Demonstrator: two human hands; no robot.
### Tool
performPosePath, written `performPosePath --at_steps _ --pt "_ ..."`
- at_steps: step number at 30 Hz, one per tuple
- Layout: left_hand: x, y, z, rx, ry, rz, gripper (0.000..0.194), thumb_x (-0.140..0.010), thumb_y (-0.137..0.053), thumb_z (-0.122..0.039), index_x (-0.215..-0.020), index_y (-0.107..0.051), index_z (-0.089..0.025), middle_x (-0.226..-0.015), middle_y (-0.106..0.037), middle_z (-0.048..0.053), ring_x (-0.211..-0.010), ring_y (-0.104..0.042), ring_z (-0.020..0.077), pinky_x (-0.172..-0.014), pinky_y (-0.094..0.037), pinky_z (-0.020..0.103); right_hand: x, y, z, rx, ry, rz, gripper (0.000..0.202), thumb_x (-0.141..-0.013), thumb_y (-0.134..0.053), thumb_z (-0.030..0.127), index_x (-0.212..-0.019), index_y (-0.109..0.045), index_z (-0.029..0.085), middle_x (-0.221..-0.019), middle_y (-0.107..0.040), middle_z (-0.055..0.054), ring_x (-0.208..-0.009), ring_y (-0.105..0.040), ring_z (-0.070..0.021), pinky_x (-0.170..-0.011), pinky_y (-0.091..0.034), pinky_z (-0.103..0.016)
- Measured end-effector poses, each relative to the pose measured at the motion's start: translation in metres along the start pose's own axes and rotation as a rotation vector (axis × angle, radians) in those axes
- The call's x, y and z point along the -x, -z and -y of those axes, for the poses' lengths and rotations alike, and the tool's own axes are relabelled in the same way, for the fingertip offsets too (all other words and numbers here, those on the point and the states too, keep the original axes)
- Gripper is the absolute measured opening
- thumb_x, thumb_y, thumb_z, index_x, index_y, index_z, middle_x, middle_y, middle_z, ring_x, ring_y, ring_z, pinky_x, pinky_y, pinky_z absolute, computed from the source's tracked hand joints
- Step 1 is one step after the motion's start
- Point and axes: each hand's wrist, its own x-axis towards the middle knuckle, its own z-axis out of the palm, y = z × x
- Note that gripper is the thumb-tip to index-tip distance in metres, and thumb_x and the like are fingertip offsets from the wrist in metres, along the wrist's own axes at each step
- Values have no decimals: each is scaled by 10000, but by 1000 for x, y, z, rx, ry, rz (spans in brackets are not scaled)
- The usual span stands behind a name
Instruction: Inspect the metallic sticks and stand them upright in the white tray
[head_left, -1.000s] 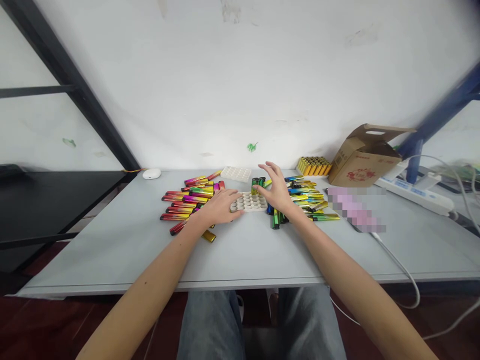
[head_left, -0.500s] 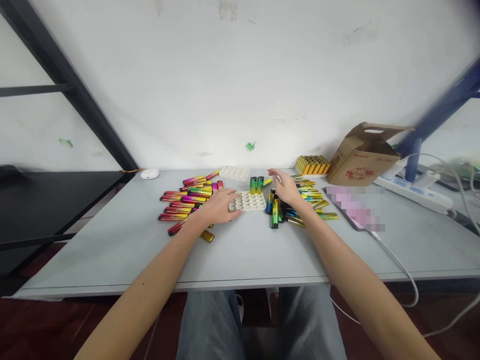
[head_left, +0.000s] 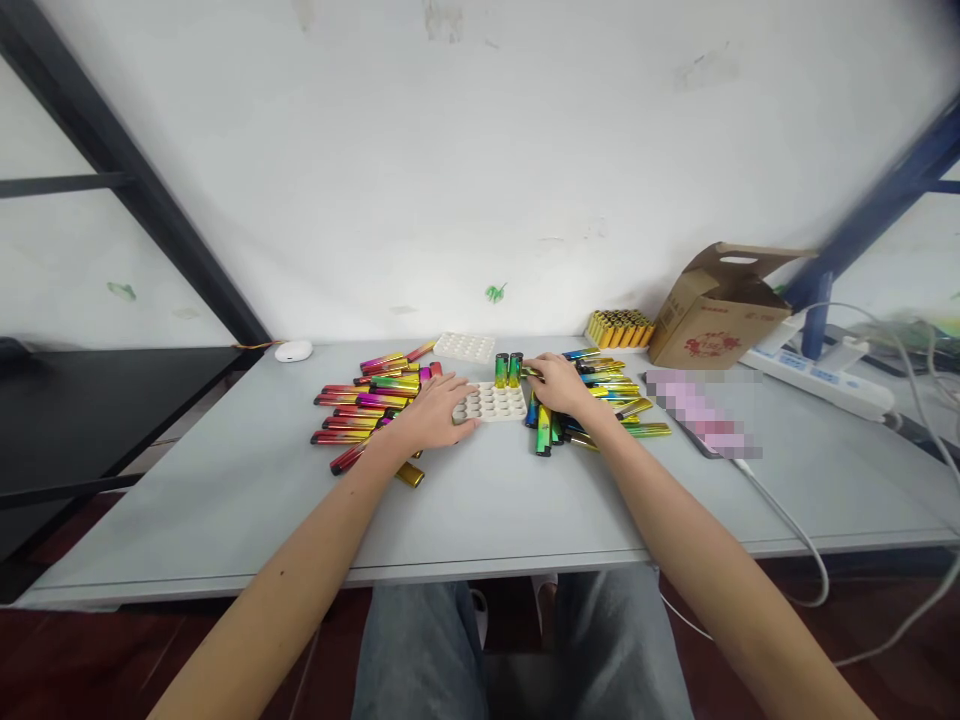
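Note:
A white tray with round holes [head_left: 491,404] lies in front of me, with two green-gold lighters [head_left: 508,370] upright at its back right. My left hand [head_left: 437,412] rests at the tray's left edge, fingers apart, holding nothing. Beside it on the left is a loose pile of red, yellow and purple lighters [head_left: 364,410]. My right hand [head_left: 556,382] is just right of the upright lighters, its fingertips closed on a lighter lying at the top of the blue, green and gold pile [head_left: 600,390].
Behind is a second white holed tray [head_left: 465,347]. At the back right stand a tray full of gold lighters [head_left: 620,330] and an open cardboard box [head_left: 712,320]. A phone [head_left: 694,410] with a cable, a power strip [head_left: 825,382] and a white case [head_left: 293,351] also lie on the table [head_left: 480,520].
My right hand has come down onto the right pile and its fingers have closed on a lighter. My left hand stays at the tray. The camera view has shifted slightly.

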Motion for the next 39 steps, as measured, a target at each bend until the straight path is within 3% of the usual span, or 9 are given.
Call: performPosePath --at_steps 11,17,21,24,26,29,34,39 --pt "0 -3 0 -4 20 11 575 -846 -533 -445 -1330 -538 -135 -1406 -492 167 -1338 -410 339 -1121 -332 515 2 4 6 -16 -110 -65 229 -830 -557 257 -1013 -679 195 -992 -718 -95 -950 -630 -277 -832 -454 -379" --pt "-1 -6 1 1 33 9 558 -871 -504 -437 -1349 -518 -149 -1434 -461 171 -1331 -419 336 -1114 -331 521 0 -3 1 -99 -91 -140 218 -855 -519 241 -1011 -664 195 -1030 -694 -97 -991 -619 -265 -875 -450 -384" --pt "-4 -8 0 -12 50 18 541 -896 -467 -421 -1370 -490 -163 -1451 -448 163 -1355 -395 330 -1131 -279 555 -4 -5 -4 -303 -207 -336 225 -891 -444 278 -1016 -600 172 -1039 -675 -129 -996 -616 -269 -898 -448 -418" --pt "-6 -8 -4 -15 65 18 531 -903 -453 -413 -1371 -482 -163 -1451 -447 161 -1358 -394 322 -1139 -259 560 -7 1 -4 -675 -306 -407 232 -895 -427 324 -1069 -484 181 -1034 -674 -120 -913 -643 -230 -864 -474 -420" --pt "-6 -7 -5 -12 72 22 529 -902 -453 -407 -1368 -483 -158 -1452 -445 162 -1362 -390 315 -1144 -256 550 -7 7 -2 -989 -350 -372 248 -875 -458 358 -1069 -434 206 -980 -675 -68 -827 -648 -182 -812 -503 -382" --pt "-6 -6 -6 0 86 37 547 -898 -452 -414 -1373 -477 -143 -1460 -430 172 -1375 -374 314 -1151 -248 543 -5 19 5 -1330 -384 -282 274 -778 -593 343 -1001 -483 227 -854 -626 13 -729 -611 -127 -743 -519 -311" --pt "-5 -7 -5 9 87 28 546 -896 -456 -424 -1367 -480 -148 -1462 -424 174 -1378 -370 318 -1148 -256 547 3 37 19 -1593 -328 -155 273 -718 -690 356 -943 -601 232 -708 -512 46 -609 -521 -103 -589 -480 -250" --pt "-4 -7 -3 27 86 -26 571 -886 -482 -442 -1368 -468 -136 -1451 -432 174 -1345 -405 338 -1139 -270 540 11 49 31 -1732 -261 -45 229 -743 -683 380 -889 -565 250 -807 -612 16 -719 -605 -145 -630 -502 -277"
